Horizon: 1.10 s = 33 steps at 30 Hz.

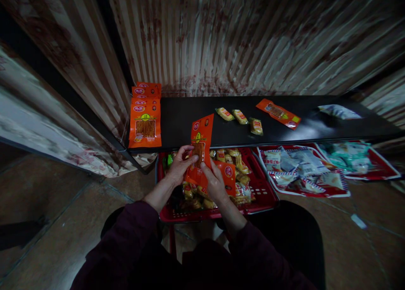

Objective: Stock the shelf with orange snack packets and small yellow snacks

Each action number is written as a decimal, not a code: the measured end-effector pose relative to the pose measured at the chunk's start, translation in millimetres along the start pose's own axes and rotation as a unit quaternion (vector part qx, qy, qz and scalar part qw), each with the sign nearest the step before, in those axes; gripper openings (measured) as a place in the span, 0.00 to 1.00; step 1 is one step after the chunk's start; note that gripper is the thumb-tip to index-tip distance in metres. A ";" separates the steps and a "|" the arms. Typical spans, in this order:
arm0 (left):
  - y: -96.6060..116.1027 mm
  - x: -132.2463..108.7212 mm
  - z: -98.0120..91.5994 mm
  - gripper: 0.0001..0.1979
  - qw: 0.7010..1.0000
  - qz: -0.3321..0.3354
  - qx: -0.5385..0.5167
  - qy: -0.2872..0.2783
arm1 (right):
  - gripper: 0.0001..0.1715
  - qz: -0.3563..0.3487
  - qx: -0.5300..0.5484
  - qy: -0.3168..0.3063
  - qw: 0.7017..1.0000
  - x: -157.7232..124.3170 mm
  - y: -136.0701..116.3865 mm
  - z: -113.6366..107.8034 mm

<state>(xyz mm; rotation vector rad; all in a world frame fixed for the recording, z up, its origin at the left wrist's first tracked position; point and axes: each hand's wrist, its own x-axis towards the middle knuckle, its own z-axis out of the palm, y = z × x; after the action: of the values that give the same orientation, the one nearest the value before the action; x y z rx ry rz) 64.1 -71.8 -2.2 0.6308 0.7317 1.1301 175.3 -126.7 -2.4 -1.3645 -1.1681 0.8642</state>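
Two dark purple sleeves come up from the lower edge of my view, the bare forearms angling inward and converging over a red plastic basket with a perforated wall. I have the left hand bent at the wrist, its thumb laid across the front of a flat orange packet and its fingers curled at the edge, clamped on it. My right hand points forward and inward, thumb pressed to the packet's lower right side. The packet stands tilted above the basket, glossy, with ribbed brown strips showing through its clear window.

Beneath, I see crinkled, clear-wrapped yellow snacks and more orange film just beside the right hand. To the right, a white-rimmed basket holds puffy pale bags.

Beyond runs a smooth black shelf, carrying overlapping orange packets at its left end and three small wrapped pieces near the middle. Behind hangs a striped, rippled curtain.
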 end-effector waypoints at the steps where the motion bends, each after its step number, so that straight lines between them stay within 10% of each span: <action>1: 0.0 0.5 -0.1 0.19 1.000 0.004 0.005 0.002 | 0.24 0.011 0.007 0.005 1.000 -0.2 0.7 0.1; 33: 3.7 22.0 -8.1 0.30 0.987 0.062 0.116 0.091 | 0.19 0.128 0.256 0.007 0.958 26.1 -3.0 -2.9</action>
<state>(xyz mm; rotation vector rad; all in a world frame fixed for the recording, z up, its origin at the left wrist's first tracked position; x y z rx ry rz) 61.1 -49.1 -8.7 0.7844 1.0026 1.2381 184.1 -102.6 4.0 -1.0949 -0.6900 1.2403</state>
